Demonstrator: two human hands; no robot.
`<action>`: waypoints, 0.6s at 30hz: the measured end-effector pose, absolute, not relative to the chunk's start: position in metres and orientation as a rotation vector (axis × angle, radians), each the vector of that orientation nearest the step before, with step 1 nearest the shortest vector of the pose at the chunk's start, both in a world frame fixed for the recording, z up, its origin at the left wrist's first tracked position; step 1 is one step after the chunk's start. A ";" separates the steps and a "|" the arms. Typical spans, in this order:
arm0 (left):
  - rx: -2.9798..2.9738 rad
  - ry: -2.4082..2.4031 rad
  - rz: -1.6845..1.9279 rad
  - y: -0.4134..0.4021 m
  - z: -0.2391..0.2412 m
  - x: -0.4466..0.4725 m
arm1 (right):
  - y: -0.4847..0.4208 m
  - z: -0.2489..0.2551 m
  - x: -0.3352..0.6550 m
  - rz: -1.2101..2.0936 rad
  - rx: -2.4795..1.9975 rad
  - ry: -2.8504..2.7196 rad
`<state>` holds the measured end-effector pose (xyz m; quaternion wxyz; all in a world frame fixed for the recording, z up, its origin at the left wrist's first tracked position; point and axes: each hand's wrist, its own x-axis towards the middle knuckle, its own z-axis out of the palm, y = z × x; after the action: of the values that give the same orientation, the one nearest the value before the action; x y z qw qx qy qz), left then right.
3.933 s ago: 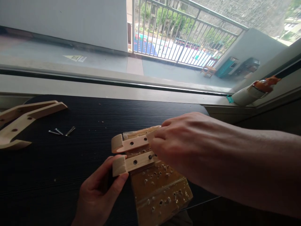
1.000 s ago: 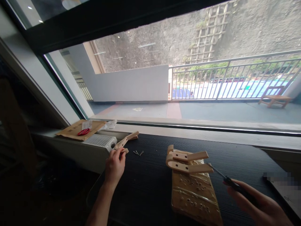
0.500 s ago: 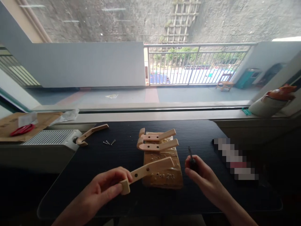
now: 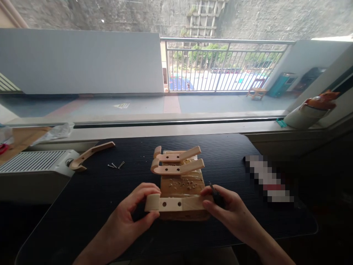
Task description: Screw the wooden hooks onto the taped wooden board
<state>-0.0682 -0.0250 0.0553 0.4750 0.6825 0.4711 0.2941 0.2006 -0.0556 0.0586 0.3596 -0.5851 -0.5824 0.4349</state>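
My left hand grips the curved end of a wooden hook piece that has two holes. The piece lies level across the near edge of a tape-wrapped wooden board. My right hand pinches the piece's other end and also holds a dark screwdriver against the palm. Two more wooden hooks sit side by side on the far end of the board. The board's middle shows several screw holes.
A fourth wooden hook lies at the left of the black table, with three loose screws beside it. A white grilled heater stands left. A blurred-out item lies right. The window sill runs behind.
My left hand fetched a hook from the table's left and brought it to the board. It has swung from tilted to level, and my right hand now holds its other end.
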 end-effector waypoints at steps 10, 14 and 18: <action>2.093 1.281 0.769 -0.020 0.044 -0.073 | -0.044 0.061 0.211 1.157 -1.551 -1.656; 2.151 1.229 0.752 -0.014 0.042 -0.071 | -0.039 0.061 0.218 1.077 -1.576 -1.737; 2.128 1.299 0.775 -0.007 0.036 -0.070 | -0.034 0.061 0.220 1.035 -1.590 -1.774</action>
<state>-0.0702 -0.0066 0.0360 0.2624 0.7864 0.4802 0.2865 0.2204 -0.0338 0.0608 0.2689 -0.5898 -0.6578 0.3837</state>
